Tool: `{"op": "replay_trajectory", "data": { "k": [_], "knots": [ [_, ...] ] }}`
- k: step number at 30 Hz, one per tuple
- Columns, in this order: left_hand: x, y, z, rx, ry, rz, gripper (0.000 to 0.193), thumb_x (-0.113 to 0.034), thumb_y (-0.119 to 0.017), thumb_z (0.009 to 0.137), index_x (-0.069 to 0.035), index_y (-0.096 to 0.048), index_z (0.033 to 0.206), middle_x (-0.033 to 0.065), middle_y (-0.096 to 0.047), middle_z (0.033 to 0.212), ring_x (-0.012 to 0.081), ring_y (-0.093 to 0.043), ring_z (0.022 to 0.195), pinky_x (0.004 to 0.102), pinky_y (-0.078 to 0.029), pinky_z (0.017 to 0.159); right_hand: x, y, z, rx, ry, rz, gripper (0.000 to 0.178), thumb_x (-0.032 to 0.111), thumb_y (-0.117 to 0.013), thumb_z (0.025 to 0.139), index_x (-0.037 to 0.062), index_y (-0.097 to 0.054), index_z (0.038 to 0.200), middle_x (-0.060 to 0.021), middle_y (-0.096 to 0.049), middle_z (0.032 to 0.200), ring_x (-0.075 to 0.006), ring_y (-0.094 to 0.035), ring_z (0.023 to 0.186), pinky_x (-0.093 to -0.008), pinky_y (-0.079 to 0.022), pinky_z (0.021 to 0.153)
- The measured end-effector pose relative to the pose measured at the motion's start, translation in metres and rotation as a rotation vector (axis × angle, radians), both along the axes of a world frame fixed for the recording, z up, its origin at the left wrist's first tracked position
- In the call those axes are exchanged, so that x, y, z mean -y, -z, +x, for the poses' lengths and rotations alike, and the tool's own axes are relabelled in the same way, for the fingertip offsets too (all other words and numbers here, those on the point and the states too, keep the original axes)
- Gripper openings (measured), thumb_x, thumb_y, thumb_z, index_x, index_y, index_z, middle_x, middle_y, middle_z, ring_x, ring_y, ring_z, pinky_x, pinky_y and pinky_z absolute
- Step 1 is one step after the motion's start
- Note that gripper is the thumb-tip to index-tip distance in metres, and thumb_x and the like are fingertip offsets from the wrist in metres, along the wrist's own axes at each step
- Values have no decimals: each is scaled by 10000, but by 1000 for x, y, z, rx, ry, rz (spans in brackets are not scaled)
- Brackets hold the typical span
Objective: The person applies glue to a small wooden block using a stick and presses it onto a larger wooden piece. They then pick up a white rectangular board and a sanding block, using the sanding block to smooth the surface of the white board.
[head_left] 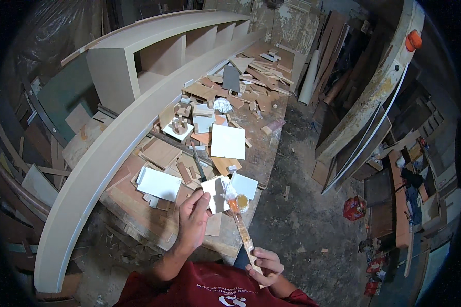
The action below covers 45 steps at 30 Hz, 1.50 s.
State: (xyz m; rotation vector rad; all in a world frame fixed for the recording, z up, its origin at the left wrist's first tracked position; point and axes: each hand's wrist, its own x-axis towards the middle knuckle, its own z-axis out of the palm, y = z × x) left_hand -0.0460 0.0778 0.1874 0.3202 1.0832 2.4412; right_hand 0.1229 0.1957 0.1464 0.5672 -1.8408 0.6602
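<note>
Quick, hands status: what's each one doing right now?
Left hand: closed on a small white panel piece.
Right hand: closed on the handle of a brush, whose tip is at the panel.

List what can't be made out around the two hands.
- Head view: underside of the white piece, hidden by the left hand.
- Stick lower end, covered by the right hand.
- Stick tip and small jar: too small, blurred.

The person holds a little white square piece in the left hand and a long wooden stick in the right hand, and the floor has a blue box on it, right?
Almost. The head view shows the box on the floor is red, not blue. The left hand does hold the white square piece, and the right hand the long wooden stick.
</note>
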Motion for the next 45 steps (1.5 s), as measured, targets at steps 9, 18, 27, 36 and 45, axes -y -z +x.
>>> {"op": "replay_trajectory", "data": {
  "k": [9, 18, 27, 36, 45],
  "knots": [
    [2, 2, 3, -84, -67, -48, 236, -118, -472, 974, 56, -567, 1103, 33, -586, 977, 67, -547, 865, 227, -453, 779, -3, 9, -1, 2, -23, 37, 276, -64, -755, 653, 77, -617, 845, -125, -487, 979, -341, -607, 965, -432, -600, 739],
    [-2, -5, 6, -48, -72, 28, 225, -103, -457, 976, 66, -561, 1083, 58, -591, 991, 91, -549, 893, 266, -453, 839, -2, 10, 12, 2, -28, -37, 311, -57, -771, 631, 75, -611, 863, -126, -495, 966, -348, -628, 923, -437, -586, 764],
    [1, -5, 1, 58, -94, 94, 220, -119, -483, 962, 52, -546, 1086, 84, -578, 1061, 152, -546, 1017, 321, -417, 941, 1, 23, 14, 68, -65, 21, 272, -41, -760, 675, 86, -588, 842, -111, -483, 951, -340, -620, 922, -437, -608, 703],
    [0, -4, -7, 115, -93, 118, 189, -112, -509, 952, 44, -573, 1037, 70, -586, 1023, 130, -547, 975, 300, -422, 928, 6, 15, 16, -11, -57, 8, 279, -44, -761, 658, 80, -597, 845, -123, -491, 946, -330, -620, 921, -447, -601, 726],
    [5, -2, -15, 76, -170, 58, 232, -162, -515, 948, 33, -545, 1068, 74, -572, 1037, 165, -554, 1001, 344, -431, 931, 2, 26, 28, 50, -52, 67, 293, -43, -771, 654, 98, -608, 852, -118, -497, 948, -343, -610, 971, -435, -593, 762]
  ]
}}
